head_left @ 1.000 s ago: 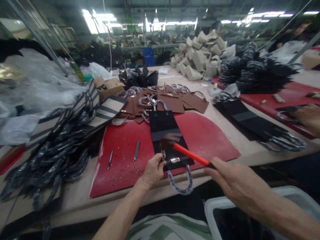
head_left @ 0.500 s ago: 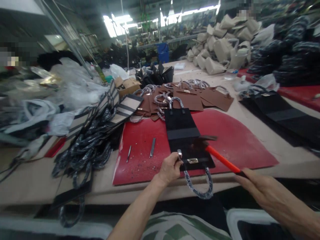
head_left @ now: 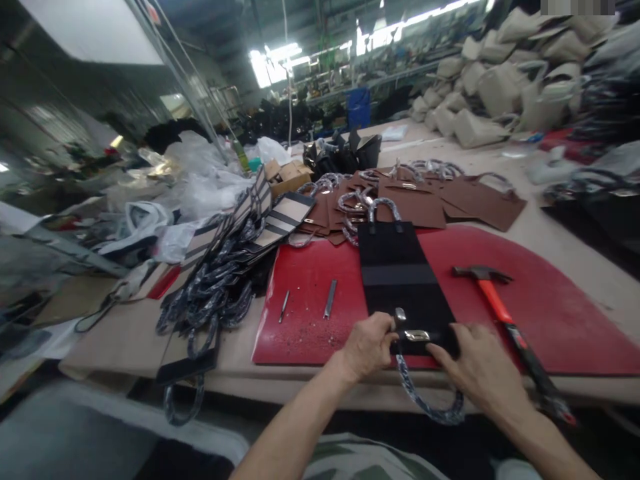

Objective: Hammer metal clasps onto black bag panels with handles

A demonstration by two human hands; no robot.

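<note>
A black handbag panel (head_left: 411,291) lies flat in front of me, with one plastic-wrapped handle at its far end and another (head_left: 431,400) hanging past the near edge. My left hand (head_left: 369,347) is closed on its near left side, beside a small metal strap tip (head_left: 400,315). A metal clasp plate (head_left: 417,335) sits between my hands. My right hand (head_left: 479,363) grips the panel's near right side, its thumb below the plate; the other fingers are partly hidden. The orange-and-black hammer (head_left: 496,300) lies just right of that hand.
Under the panel is a red mat (head_left: 310,267), bearing a metal punch (head_left: 330,299) and a thinner rod (head_left: 284,307). Wrapped black handles (head_left: 210,293) are heaped at left. Brown bag panels (head_left: 410,200) lie beyond the mat, and beige bags (head_left: 505,93) are piled at far right.
My right hand has let go of the hammer, which now lies on the mat, and has taken hold of the panel's right side. The view has swung left.
</note>
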